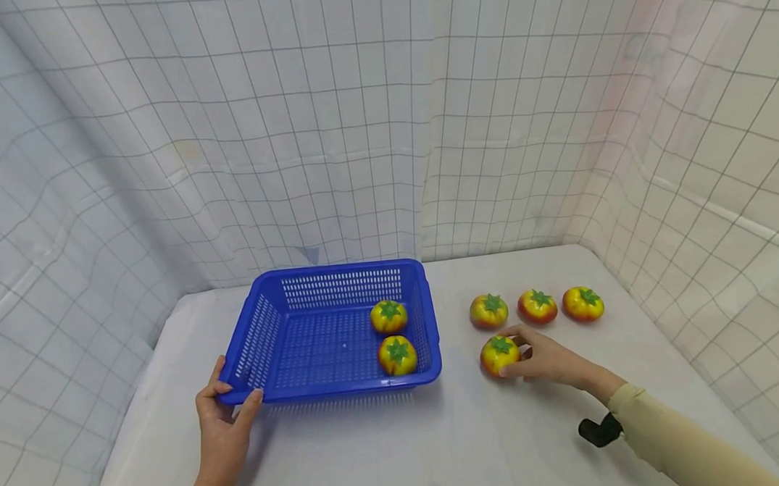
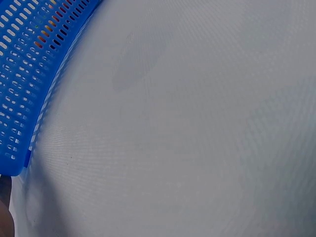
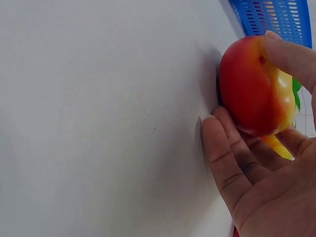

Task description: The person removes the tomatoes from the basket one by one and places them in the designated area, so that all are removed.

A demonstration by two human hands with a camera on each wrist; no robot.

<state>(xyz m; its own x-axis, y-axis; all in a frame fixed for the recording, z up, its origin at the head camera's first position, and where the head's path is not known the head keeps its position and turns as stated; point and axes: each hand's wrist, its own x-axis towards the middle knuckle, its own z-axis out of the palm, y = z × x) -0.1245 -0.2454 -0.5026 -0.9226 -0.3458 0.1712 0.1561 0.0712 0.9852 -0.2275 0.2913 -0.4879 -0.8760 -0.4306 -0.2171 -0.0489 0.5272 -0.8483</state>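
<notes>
My left hand [image 1: 223, 431] grips the near left corner of a blue plastic basket [image 1: 337, 392], thumb on the front rim and fingers at the side. Two yellow-and-red persimmons with green leafy tops, one [image 1: 389, 317] behind the other [image 1: 397, 356], sit at the basket's right end. To the right of the basket, my right hand [image 1: 543, 356] holds another persimmon [image 1: 499, 354] on the table, thumb on the near side and fingers round the far side. The right wrist view shows this persimmon [image 3: 252, 89] between thumb and fingers, its red side facing the camera.
Behind the right hand, three more persimmons stand in a row: left [image 1: 488, 312], middle [image 1: 537, 307] and right [image 1: 583, 305]. A white cloth covers the table [image 1: 463, 443]. Gridded white curtains [image 1: 358, 128] enclose the back and sides. A black object [image 1: 600, 431] shows by the right sleeve.
</notes>
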